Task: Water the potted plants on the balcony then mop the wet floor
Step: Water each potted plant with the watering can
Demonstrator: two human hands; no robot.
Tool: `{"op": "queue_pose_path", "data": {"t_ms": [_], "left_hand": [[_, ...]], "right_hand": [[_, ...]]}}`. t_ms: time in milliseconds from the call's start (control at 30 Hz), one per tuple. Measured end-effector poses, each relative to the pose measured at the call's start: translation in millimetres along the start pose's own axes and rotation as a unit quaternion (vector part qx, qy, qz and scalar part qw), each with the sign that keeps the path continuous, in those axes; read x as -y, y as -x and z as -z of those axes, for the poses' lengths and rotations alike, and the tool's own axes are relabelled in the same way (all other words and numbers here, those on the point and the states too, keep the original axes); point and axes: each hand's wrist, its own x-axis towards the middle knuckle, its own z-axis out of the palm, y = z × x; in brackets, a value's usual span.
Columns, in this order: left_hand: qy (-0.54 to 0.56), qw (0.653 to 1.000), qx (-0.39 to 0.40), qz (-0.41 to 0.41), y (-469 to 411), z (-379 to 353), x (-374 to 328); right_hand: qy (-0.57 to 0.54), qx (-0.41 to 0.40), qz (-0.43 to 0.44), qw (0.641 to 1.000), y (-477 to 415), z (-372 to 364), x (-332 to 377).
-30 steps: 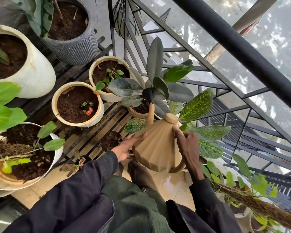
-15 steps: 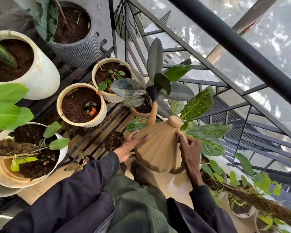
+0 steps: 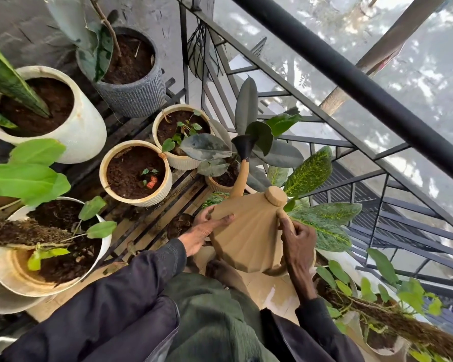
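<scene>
While left hand [image 3: 202,233] lies flat on the watering can [image 3: 249,231], right hand [image 3: 297,241] grips its handle [image 3: 275,271]; pots [image 3: 103,176] hold soil [image 3: 126,173].

Nudges watering can [image 3: 249,239] spout slightly further ahead of right hand [image 3: 297,239], left hand [image 3: 200,235] following against its side. Otherwise just camera drift, pots [image 3: 166,189] lower-right in frame.

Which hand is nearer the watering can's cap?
Right. The right hand grips the handle next to the cap; the left hand presses the watering can on its opposite side.

slatted rack [image 3: 152,226] w/ grey pot [image 3: 134,100], white pot [image 3: 87,134], cream pot [image 3: 154,201]
</scene>
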Motion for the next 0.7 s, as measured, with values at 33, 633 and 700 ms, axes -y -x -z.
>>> {"op": "queue_pose_path", "data": {"t_ms": [33, 633, 700], "left_hand": [[-0.004, 1.000, -0.003, -0.003, 1, 1, -2], [0.046, 0.994, -0.076, -0.060, 45, 55, -58], [0.061, 0.992, -0.089, -0.062, 50, 58, -68]], "right_hand": [[-0.002, 0.000, -0.003, 1.000, 2, 0, 1], [0.012, 0.103, 0.082, 0.991, -36, -46, 106], [0.020, 0.129, 0.104, 0.986, -46, -54, 124]]}}
